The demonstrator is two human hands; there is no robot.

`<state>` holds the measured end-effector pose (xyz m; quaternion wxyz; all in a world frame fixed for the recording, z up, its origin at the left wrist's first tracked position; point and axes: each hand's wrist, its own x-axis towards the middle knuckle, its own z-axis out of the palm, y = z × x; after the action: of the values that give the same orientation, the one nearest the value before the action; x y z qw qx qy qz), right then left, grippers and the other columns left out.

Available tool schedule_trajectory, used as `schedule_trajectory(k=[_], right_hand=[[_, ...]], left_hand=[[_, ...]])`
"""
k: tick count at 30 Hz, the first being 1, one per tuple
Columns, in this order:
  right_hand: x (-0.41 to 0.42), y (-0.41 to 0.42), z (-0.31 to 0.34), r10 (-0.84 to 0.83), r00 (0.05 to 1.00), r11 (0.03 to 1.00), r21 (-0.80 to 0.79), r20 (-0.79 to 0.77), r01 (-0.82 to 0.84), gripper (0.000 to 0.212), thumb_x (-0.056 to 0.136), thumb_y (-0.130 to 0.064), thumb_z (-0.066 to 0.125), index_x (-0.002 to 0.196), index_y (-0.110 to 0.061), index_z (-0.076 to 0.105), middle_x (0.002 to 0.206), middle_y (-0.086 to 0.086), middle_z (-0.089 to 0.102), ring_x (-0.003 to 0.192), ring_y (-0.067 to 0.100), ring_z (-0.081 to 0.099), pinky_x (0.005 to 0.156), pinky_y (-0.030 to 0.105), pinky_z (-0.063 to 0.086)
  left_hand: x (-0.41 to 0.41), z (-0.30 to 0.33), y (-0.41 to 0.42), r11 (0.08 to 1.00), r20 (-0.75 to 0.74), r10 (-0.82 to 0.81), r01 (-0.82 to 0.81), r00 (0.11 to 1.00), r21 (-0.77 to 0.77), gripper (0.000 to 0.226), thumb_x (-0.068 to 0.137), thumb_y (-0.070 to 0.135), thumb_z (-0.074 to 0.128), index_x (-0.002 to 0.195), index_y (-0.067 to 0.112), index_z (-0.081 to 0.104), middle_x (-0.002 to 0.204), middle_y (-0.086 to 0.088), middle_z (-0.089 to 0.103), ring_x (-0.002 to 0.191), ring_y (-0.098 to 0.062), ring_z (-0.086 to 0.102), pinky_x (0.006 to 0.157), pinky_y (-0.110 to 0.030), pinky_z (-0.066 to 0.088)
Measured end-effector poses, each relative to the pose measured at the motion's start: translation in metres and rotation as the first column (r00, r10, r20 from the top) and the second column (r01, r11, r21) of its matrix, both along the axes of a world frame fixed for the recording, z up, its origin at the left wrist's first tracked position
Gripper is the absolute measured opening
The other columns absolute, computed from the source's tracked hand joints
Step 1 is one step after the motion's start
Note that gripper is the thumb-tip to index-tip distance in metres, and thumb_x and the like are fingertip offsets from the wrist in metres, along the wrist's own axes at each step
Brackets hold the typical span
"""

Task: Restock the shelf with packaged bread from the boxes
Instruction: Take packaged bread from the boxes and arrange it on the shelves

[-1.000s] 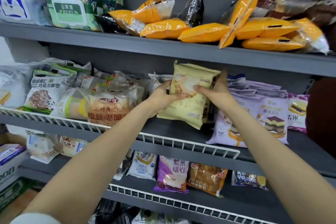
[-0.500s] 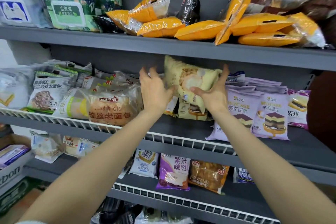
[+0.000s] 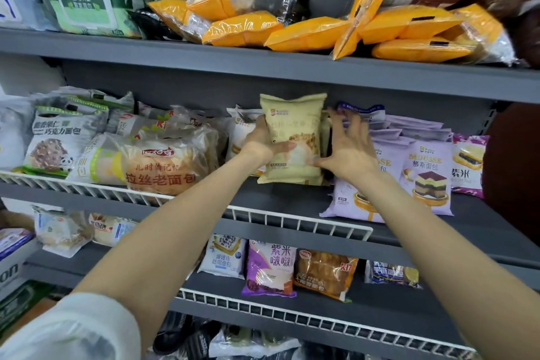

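While the left hand [image 3: 263,142] grips a pale yellow bread packet [image 3: 293,137] by its left edge, thumb across the front, the packet stands upright on the middle shelf [image 3: 286,202] between clear-wrapped loaves and purple packs. The right hand [image 3: 349,149] is spread open, fingers straight, its thumb touching the packet's lower right corner. Half a second earlier both hands were open and off the packet, which leaned further back. Two purple packets at the right read "MOUSSE 慕斯面包" [image 3: 425,178], with one marked "紫米" [image 3: 467,164] beside them. One clear-wrapped loaf [image 3: 163,166] at the left reads "拉丝老面包"; a white pack [image 3: 55,140] reads "巧克力面包". Above lie at least six orange packets [image 3: 309,33], the exact count blurred. Below, one purple pack [image 3: 270,267] reads "紫米啵啵".
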<state>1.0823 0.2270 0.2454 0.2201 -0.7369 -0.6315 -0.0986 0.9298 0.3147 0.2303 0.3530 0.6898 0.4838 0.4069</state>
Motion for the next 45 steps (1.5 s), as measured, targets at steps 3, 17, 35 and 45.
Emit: schedule_trajectory(k=[3,17,35,45], right_hand=[[0.003,0.006,-0.006,0.086,0.992,0.992,-0.098,0.089,-0.077,0.106,0.078,-0.037,0.071,0.151,-0.029,-0.004,0.152,0.016,0.011,0.141,0.035,0.014,0.118,0.044,0.014],[-0.025,0.034,-0.023,0.041,0.98,0.994,-0.103,0.194,-0.021,0.1,0.074,-0.04,0.074,0.149,-0.014,0.013,0.153,0.009,0.017,0.142,0.031,0.017,0.117,0.039,0.012],[-0.156,0.02,0.0,0.403,0.913,0.907,0.159,-0.059,-0.39,0.042,0.091,-0.017,0.053,0.132,-0.014,0.047,0.131,0.011,0.049,0.122,0.029,0.047,0.096,0.039,0.045],[-0.42,0.034,-0.025,0.734,0.672,0.677,0.021,-0.097,-0.736,0.023,0.095,-0.02,0.047,0.11,-0.011,0.062,0.093,0.007,0.059,0.071,0.021,0.055,0.061,0.035,0.048]], left_hand=[[0.017,-0.015,0.0,0.995,-0.19,-0.097,0.1,0.977,0.003,0.095,0.074,0.026,0.08,0.144,0.01,0.018,0.134,-0.007,0.055,0.121,-0.026,0.054,0.101,-0.039,0.045],[-0.014,-0.011,-0.001,0.997,-0.396,-0.055,0.074,0.917,0.033,0.058,0.091,0.017,0.058,0.142,0.013,0.031,0.125,-0.016,0.06,0.117,-0.03,0.054,0.095,-0.028,0.043],[-0.145,0.021,-0.049,0.844,-0.387,0.366,-0.127,0.846,0.521,0.024,0.09,0.018,0.052,0.112,0.009,0.056,0.106,-0.012,0.066,0.098,-0.032,0.062,0.079,-0.04,0.052],[-0.415,-0.025,-0.089,0.705,-0.482,0.709,-0.505,0.514,0.498,0.022,0.096,0.028,0.046,0.099,0.011,0.06,0.089,-0.005,0.067,0.079,-0.028,0.063,0.057,-0.037,0.05]])
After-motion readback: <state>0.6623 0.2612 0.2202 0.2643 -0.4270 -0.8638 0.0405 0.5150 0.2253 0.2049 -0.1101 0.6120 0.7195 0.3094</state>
